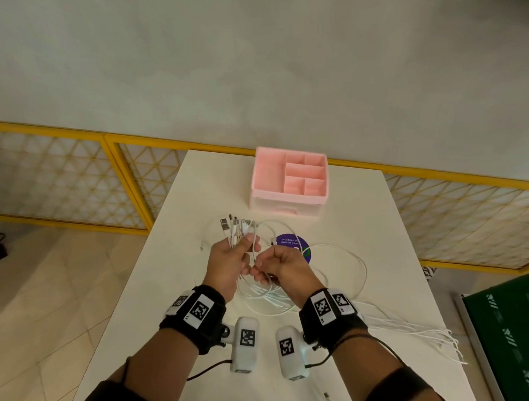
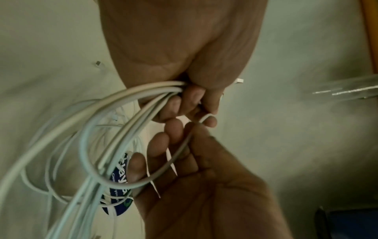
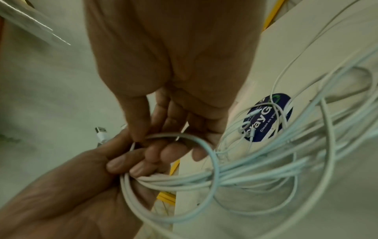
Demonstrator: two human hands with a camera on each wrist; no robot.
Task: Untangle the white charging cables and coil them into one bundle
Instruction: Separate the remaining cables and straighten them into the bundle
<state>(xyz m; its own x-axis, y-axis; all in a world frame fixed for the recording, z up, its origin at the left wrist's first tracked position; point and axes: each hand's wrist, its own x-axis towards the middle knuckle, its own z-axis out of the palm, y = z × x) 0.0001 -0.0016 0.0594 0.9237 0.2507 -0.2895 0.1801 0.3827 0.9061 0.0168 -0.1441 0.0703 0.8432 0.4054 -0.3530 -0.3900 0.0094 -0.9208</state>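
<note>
Several white charging cables point(image 1: 266, 293) lie tangled on the white table point(image 1: 213, 183). My left hand point(image 1: 246, 250) grips a bunch of them, and their connector ends point(image 1: 234, 227) fan out above the fist. In the left wrist view its fingers point(image 2: 184, 100) curl round the strands point(image 2: 153, 85). My right hand point(image 1: 263, 272) sits just to the right, nearly touching the left one. It pinches one cable loop point(image 3: 212, 155) between thumb and fingers point(image 3: 139, 129). More loops spread to the right point(image 1: 365, 273), and long strands trail to the table's right edge point(image 1: 417, 334).
A pink compartment organizer point(image 1: 270, 176) with a drawer stands at the table's far side. A round blue sticker point(image 1: 294, 242) lies under the cables. A yellow-framed lattice partition point(image 1: 63, 175) runs behind. A green board point(image 1: 507, 328) stands at the right. One loose connector point(image 1: 328, 397) lies near the front.
</note>
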